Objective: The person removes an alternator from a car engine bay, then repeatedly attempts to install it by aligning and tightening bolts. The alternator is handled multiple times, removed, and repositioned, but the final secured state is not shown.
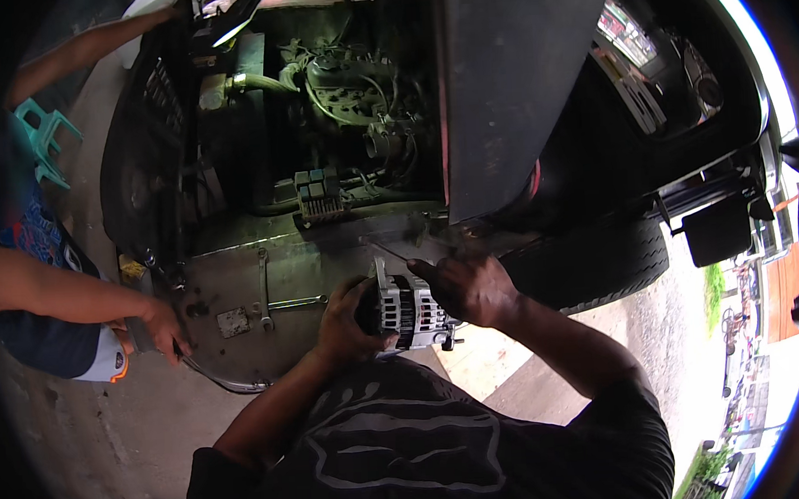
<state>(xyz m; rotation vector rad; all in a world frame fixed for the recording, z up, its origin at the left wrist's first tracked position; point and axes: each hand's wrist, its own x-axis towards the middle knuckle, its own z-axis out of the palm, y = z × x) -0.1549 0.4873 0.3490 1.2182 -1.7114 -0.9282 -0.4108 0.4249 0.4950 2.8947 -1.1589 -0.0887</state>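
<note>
A silver alternator [412,314] with slotted housing sits over the near edge of the vehicle's fender, close to my body. My left hand [348,329] is wrapped round its left end. Above its right side, my right hand [478,290] is closed round a thin dark rod [391,251], which looks like a screwdriver shaft. The rod slants up and left, its tip beyond the alternator. My fingers hide its handle end. On the fender [207,282], to the left of the alternator, lie two wrenches, one lengthwise [263,284] and one crosswise [298,302].
Beyond the fender is the open engine bay with the engine [345,76] and a relay box [320,204]. A raised dark panel [517,81] stands right of it, above a tyre [599,262]. At left a co-worker's hand [162,327] rests near the bumper; a green stool [48,141] stands behind.
</note>
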